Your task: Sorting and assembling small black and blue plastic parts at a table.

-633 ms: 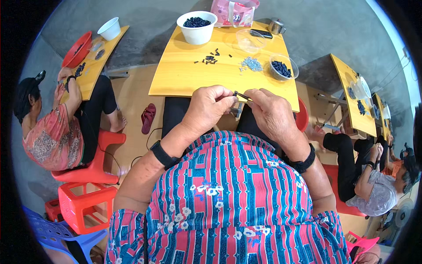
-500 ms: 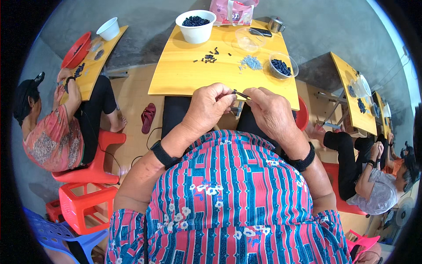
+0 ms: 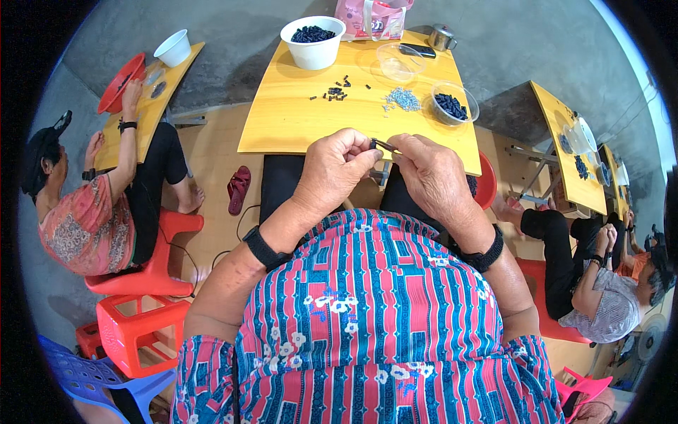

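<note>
Nearest, just short of the near edge of the yellow table [image 3: 296, 120], the 2 hands meet over the lap. The left hand [image 3: 333, 166] pinches a small dark piece [image 3: 373, 144] between thumb and fingertips, pressed together on it. The right hand [image 3: 432, 177] holds a thin dark pin [image 3: 385, 145], its fingers closed around the right end. The pin's long axis runs left to right, tilted slightly down toward the right, and its free tip touches the dark piece. Both hands are equally near the joint; the piece lies just left of the right hand's grip.

Farther out on the table lie a scatter of small dark parts [image 3: 336, 92] and a heap of pale metal bits [image 3: 404, 99], with a clear bowl of dark parts [image 3: 452, 106] to the right. At the far edge stand 1 white bowl [image 3: 313, 42] full of dark parts, an empty clear tub [image 3: 397, 62], a black flat phone-like slab [image 3: 417, 50], a small metal pot [image 3: 443, 37] and a pink plastic bag [image 3: 372, 18] with a rounded label.
</note>
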{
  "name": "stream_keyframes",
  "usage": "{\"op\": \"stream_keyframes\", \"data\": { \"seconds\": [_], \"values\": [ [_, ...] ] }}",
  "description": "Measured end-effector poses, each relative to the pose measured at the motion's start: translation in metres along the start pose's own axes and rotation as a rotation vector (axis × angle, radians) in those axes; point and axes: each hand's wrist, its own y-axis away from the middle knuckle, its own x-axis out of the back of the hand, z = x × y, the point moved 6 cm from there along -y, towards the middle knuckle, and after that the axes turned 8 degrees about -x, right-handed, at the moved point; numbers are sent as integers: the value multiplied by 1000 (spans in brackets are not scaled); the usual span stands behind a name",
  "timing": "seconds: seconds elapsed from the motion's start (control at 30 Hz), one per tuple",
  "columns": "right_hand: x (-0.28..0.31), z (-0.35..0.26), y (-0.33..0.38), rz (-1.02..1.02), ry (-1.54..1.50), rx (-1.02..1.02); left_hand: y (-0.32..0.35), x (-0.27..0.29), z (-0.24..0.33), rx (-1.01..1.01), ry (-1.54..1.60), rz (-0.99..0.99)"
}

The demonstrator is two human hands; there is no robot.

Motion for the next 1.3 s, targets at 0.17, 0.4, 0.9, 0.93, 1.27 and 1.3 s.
{"op": "stream_keyframes", "data": {
  "seconds": [0.17,0.4,0.9,0.93,1.27,1.3],
  "values": [
    [0,0,2,14,8,31,1,2,1,-3,-14,14],
    [0,-5,5,19,166,138,3,3,8,-8,-102,-4],
    [-1,0,6,-7,138,265,9,3,-3,122,140,-165],
    [0,-1,7,-4,135,271,9,3,-3,123,138,-167],
    [3,0,7,-8,31,113,8,5,-9,239,220,-144],
    [3,3,7,-6,32,111,8,4,-11,258,251,-133]
  ]
}}
